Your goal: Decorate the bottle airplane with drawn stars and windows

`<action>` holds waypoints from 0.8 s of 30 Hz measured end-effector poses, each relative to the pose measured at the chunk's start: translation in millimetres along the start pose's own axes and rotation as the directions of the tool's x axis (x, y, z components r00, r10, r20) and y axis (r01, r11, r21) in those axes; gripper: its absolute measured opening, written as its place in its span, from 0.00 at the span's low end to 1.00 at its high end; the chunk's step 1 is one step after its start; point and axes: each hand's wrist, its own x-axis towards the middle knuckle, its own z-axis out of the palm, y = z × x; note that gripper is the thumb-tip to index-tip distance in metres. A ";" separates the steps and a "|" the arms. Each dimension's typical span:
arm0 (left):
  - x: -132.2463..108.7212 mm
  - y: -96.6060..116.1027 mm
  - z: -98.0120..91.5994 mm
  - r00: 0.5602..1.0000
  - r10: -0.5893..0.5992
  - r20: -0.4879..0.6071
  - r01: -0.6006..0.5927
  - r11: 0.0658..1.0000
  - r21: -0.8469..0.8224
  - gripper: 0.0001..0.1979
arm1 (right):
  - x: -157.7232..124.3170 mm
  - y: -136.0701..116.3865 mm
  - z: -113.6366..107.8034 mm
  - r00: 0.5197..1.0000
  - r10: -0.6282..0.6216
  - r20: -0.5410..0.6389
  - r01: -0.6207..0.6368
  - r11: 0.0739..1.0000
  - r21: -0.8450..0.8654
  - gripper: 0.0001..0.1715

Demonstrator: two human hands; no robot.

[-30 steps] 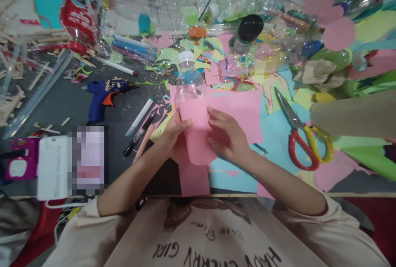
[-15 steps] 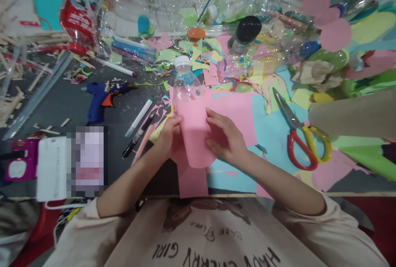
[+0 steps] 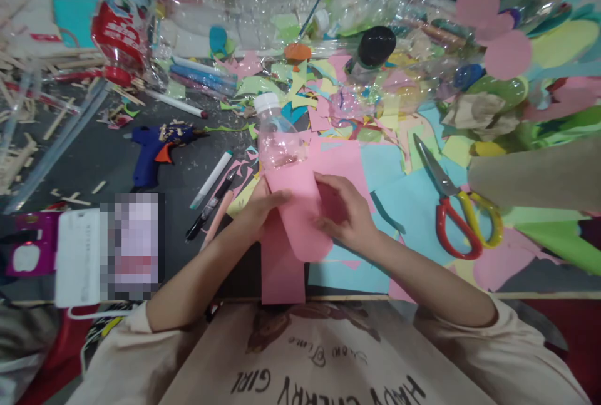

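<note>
A clear plastic bottle [image 3: 280,136] with a white cap [image 3: 265,102] lies tilted, its top leaning left. Pink paper [image 3: 300,217] covers its lower part. My left hand [image 3: 267,206] is closed on the left side, thumb over the paper and the other fingers mostly hidden behind. At the right side, my right hand [image 3: 346,210] curls its fingers and thumb against the paper-covered bottle. Below the bottle, a pink paper strip [image 3: 283,280] reaches the table's front edge. Another pink sheet [image 3: 342,164] and a light blue sheet [image 3: 413,217] lie to the right.
Scissors [image 3: 453,205] with red and yellow handles lie at right. On the left are a blue glue gun [image 3: 153,148], several pens [image 3: 211,179] and a phone [image 3: 136,242]. Paper scraps [image 3: 305,89], wood sticks [image 3: 21,154] and plastic bottles fill the back and sides.
The bottle has tilted, its cap moving left and down while its base shifts right. My left thumb has come over the paper's front. The pink strip below has slid left.
</note>
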 end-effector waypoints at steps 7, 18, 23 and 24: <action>-1.5 2.5 3.5 0.999 0.020 -0.049 -0.018 1.000 0.022 0.36 | -2.5 -4.3 5.1 1.000 -0.015 0.018 0.017 0.995 -0.098 0.42; 0.6 -6.7 -10.7 0.995 -0.011 -0.103 0.005 0.999 -0.051 0.31 | 3.4 -5.0 1.7 0.999 -0.048 0.018 0.050 0.990 -0.129 0.32; 1.3 -10.3 -29.5 0.972 -0.039 -0.230 0.032 0.999 -0.037 0.27 | 18.2 7.4 -19.4 0.956 0.164 -0.243 -0.181 0.982 -0.048 0.28; 2.0 -11.3 -32.5 0.970 -0.027 -0.242 0.020 0.999 -0.032 0.27 | 21.6 8.6 -23.6 0.928 0.266 -0.260 -0.261 0.964 0.057 0.27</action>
